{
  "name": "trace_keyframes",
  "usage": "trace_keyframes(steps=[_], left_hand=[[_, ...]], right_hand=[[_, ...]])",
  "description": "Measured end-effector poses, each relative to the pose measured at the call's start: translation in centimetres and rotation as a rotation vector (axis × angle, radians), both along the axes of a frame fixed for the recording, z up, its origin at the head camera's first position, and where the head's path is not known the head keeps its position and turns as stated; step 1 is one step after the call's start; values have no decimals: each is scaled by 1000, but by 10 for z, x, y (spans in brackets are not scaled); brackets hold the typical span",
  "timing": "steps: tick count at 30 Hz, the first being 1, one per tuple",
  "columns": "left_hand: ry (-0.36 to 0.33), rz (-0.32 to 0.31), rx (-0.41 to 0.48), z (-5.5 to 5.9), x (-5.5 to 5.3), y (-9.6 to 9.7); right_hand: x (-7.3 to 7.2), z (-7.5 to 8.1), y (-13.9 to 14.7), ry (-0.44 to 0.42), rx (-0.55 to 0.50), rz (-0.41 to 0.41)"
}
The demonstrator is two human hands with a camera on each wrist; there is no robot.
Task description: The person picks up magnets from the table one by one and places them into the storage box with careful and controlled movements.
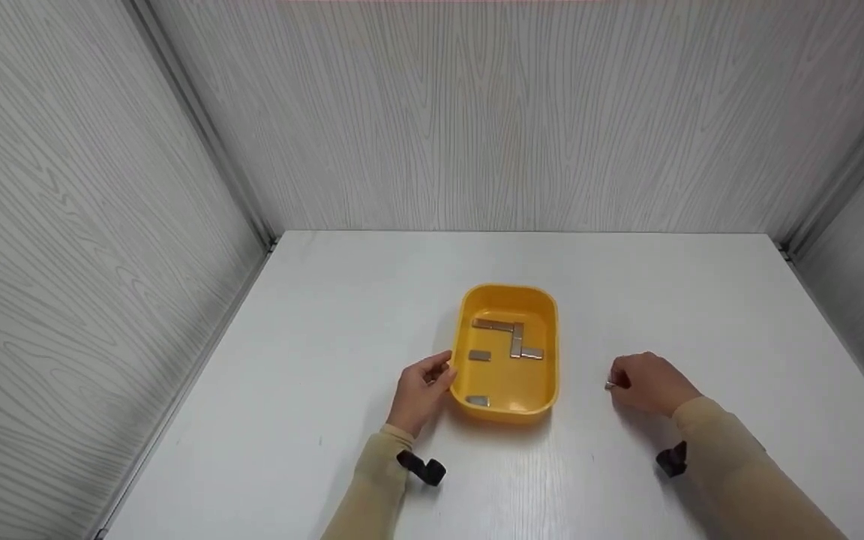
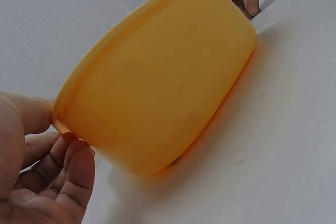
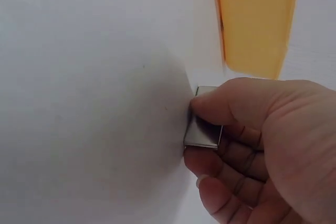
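A yellow plastic tub (image 1: pixel 507 390) with rounded corners stands on the white table, several small silver metal blocks (image 1: pixel 480 355) lying flat on its floor. My left hand (image 1: pixel 421 390) grips the tub's left rim, fingertips curled under the lip in the left wrist view. To the right of the tub, my right hand (image 1: pixel 649 382) pinches one more shiny rectangular metal block (image 3: pixel 203 132) between thumb and fingers, low over the tabletop. Part of that block is hidden behind the thumb.
The white tabletop (image 1: pixel 312 337) is bounded by a pale wood-grain back panel (image 1: pixel 522 112) and side panels (image 1: pixel 64 225). A black wrist strap mount (image 1: pixel 423 468) sits on the left sleeve, another (image 1: pixel 672 459) on the right.
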State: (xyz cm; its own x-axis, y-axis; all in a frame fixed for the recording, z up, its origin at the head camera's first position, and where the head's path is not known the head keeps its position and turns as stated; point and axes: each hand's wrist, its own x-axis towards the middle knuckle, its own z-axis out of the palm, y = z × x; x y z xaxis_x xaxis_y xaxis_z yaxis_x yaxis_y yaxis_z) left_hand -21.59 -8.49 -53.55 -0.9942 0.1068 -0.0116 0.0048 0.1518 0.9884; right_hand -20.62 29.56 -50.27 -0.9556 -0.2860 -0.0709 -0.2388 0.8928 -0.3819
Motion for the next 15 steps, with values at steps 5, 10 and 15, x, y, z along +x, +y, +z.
trace_keyframes(steps=[5,10,15], left_hand=[[1,-4,-16,0,2,1],[28,-11,-16,0,2,0],[30,-6,-8,0,1,0]], right_hand=[[3,-4,1,-47,-45,-41],[6,-5,2,6,-124,-9],[6,-5,5,20,-151,7]])
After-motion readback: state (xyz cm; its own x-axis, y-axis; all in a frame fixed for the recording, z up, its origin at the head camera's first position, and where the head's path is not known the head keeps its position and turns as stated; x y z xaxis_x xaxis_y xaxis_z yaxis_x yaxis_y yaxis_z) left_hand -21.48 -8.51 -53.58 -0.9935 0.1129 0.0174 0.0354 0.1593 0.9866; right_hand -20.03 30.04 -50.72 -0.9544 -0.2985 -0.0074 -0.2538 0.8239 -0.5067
